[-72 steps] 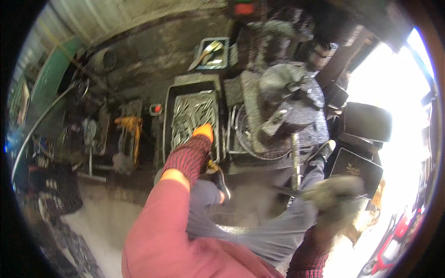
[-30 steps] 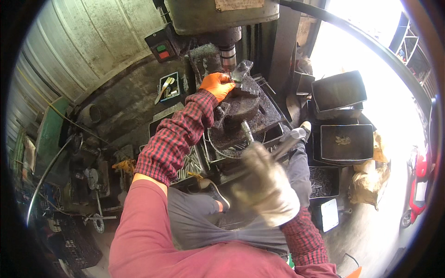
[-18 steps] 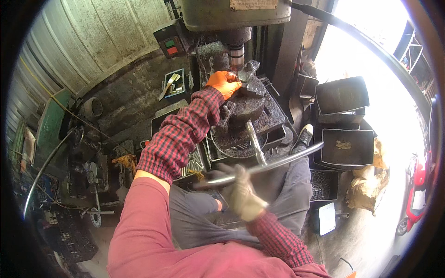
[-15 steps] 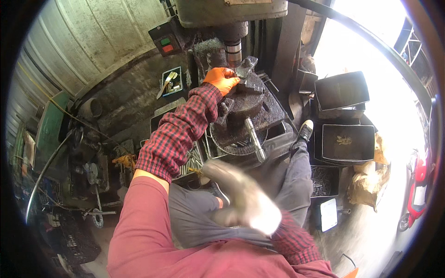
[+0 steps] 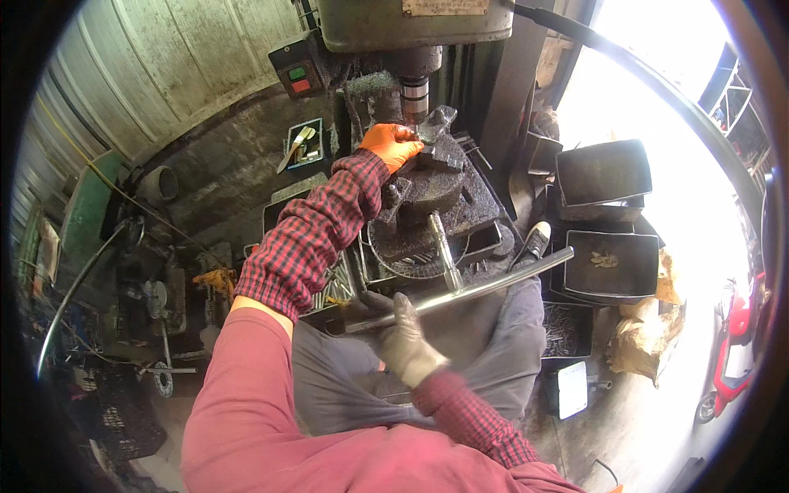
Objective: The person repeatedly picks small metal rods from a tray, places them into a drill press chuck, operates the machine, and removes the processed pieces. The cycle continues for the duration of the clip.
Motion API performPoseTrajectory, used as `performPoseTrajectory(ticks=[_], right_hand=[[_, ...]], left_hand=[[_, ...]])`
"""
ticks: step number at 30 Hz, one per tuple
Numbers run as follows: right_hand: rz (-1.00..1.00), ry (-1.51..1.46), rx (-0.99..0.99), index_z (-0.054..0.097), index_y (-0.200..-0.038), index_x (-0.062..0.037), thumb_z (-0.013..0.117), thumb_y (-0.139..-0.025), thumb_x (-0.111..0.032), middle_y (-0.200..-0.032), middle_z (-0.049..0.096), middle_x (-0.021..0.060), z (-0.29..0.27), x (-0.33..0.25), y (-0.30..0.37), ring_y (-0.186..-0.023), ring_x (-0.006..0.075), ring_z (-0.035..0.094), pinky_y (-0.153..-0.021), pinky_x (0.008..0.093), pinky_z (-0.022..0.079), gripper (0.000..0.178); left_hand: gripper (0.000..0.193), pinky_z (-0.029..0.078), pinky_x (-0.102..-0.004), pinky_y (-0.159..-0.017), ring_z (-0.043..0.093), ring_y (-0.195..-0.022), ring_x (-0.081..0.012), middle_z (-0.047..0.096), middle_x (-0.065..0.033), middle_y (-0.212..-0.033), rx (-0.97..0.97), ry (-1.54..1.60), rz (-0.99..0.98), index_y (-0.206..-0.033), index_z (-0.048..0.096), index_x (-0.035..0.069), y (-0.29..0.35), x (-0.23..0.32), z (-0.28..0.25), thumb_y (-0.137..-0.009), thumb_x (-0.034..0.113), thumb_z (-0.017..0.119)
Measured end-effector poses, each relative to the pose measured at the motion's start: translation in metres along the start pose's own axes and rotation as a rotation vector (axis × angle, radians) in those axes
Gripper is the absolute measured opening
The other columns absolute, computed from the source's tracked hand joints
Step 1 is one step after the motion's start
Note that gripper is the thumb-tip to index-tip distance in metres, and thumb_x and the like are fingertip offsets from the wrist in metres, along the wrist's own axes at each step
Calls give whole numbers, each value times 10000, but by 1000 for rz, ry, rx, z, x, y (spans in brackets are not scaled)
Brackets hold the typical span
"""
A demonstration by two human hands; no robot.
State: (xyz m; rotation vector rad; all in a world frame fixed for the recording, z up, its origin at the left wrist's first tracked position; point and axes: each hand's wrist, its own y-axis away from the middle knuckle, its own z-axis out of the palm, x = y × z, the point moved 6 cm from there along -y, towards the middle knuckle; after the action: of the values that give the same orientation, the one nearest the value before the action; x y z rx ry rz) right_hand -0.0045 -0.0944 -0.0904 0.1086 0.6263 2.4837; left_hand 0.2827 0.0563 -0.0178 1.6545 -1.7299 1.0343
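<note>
My left hand [image 5: 391, 148], in an orange glove, reaches to the jaws of a dark, chip-covered vise [image 5: 436, 187]. Its fingertips are pinched together beside the jaw, right below the drill press chuck [image 5: 415, 97]; whatever sits between them is too small to make out. Lower down, my right hand [image 5: 413, 345], in a pale work glove with dark fingers, is at the long shiny bar handle [image 5: 501, 283]. The thumb lies over the bar and the fingers show beyond it, so the hand appears closed round it. That handle crosses the end of the vise screw [image 5: 445, 251].
A switch box [image 5: 297, 78] with green and red buttons hangs left of the drill head. Behind my left forearm lies a small tray [image 5: 306, 146] with a brush. Black bins [image 5: 612, 263] stack at the right, above a box of metal pieces [image 5: 567, 330]. My legs straddle the vise's near side.
My right hand, blurred near my lap before, has moved up and left to the bar handle. The handle now stretches clearly across toward the right. My left hand stays at the jaws.
</note>
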Motion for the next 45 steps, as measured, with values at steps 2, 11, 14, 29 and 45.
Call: performPoseTrajectory(ticks=[2, 11, 14, 29, 45], right_hand=[[-83, 1041, -127, 603, -1375, -30, 527, -1015, -551, -1389, 614, 204, 1, -14, 12, -1289, 341, 570, -1148, 444, 402, 637], [-1563, 2296, 249, 715, -1147, -48, 779, -837, -317, -1064, 724, 164, 101, -192, 166, -1060, 300, 691, -1029, 444, 516, 416], [-889, 2520, 795, 756, -856, -3, 720, -887, -443, -876, 705, 228, 88, -236, 119, -853, 333, 704, -817, 463, 569, 443], [-722, 2653, 656, 667, -682, 14, 639, -934, -529, -592, 648, 175, 14, -271, 81, -559, 359, 676, -548, 460, 547, 599], [-593, 2649, 769, 734, -697, -16, 638, -913, -606, -655, 667, 234, 3, -277, 74, -672, 401, 699, -639, 477, 554, 635]], left_hand=[[276, 523, -292, -845, 693, -912, -125, 773, -79, -962, -31, -11, -30, -1046, 760, 15, -1, 0, 1, -897, 245, 791], [483, 493, -367, -1025, 628, -1188, -243, 614, -170, -1329, 446, 221, 253, -1402, 549, -21, 165, 7, -47, -954, 102, 681], [247, 538, -339, -891, 652, -1022, -180, 672, -114, -1176, 186, 353, -43, -1236, 650, -18, 265, -26, -10, -1007, 64, 607], [506, 547, -464, -849, 704, -924, -387, 741, -182, -971, -421, -269, -353, -1016, 736, 45, 313, 9, 7, -1026, 475, 471], [479, 510, -430, -997, 655, -1162, -355, 697, -164, -1245, 515, -411, -227, -1431, 581, 137, 110, -170, -184, -977, 272, 655]])
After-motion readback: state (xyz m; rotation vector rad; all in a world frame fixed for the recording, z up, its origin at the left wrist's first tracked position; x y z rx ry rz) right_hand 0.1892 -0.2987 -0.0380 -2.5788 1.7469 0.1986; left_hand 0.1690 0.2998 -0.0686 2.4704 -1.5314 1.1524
